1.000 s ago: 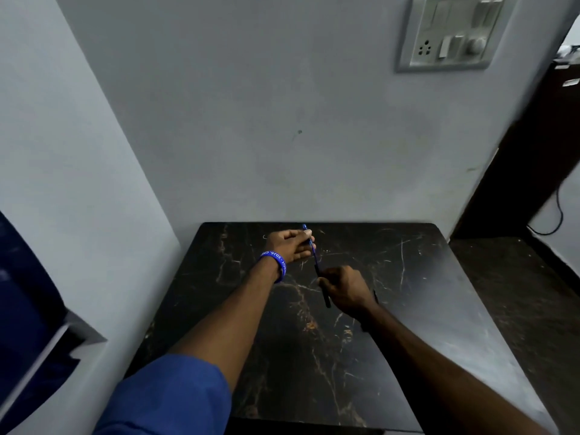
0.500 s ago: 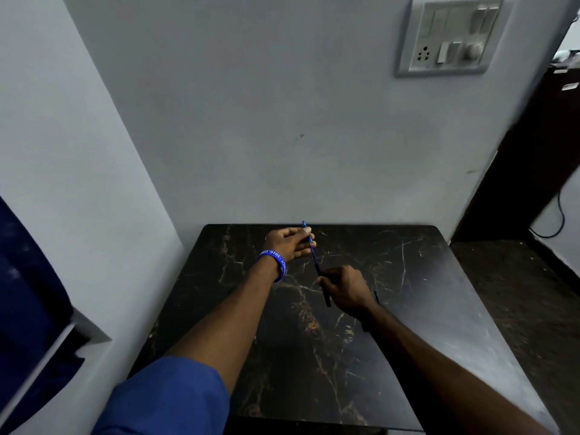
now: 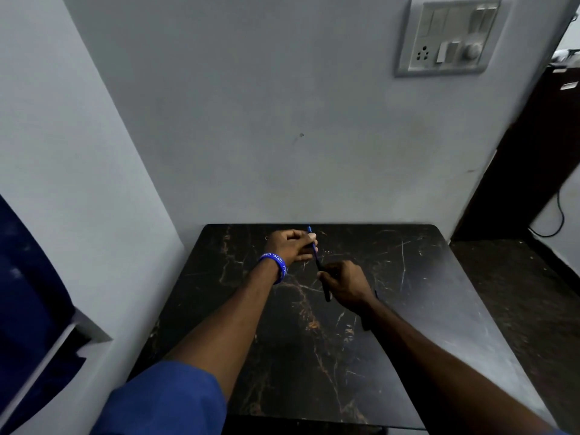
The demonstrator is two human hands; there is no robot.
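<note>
Both hands hold a thin blue pen (image 3: pixel 316 258) above a black marble-patterned table (image 3: pixel 423 302). My left hand (image 3: pixel 290 246), with a blue wristband at the wrist, pinches the pen's upper blue part; its tip sticks out past the fingers. My right hand (image 3: pixel 343 285) grips the lower dark part, whose end pokes out below the fist. The pen runs slanted from far left to near right between the hands. Whether the dark part is a cap or the barrel is not clear.
The table stands in a corner against a grey back wall (image 3: pixel 282 120) and a left wall (image 3: pixel 62 183). A switch panel (image 3: pixel 447 37) with a socket hangs high on the right. A dark doorway (image 3: pixel 533 158) and floor lie to the right.
The hands and pen have barely shifted on the table. The camera view has tilted slightly, so the switch panel sits a little lower.
</note>
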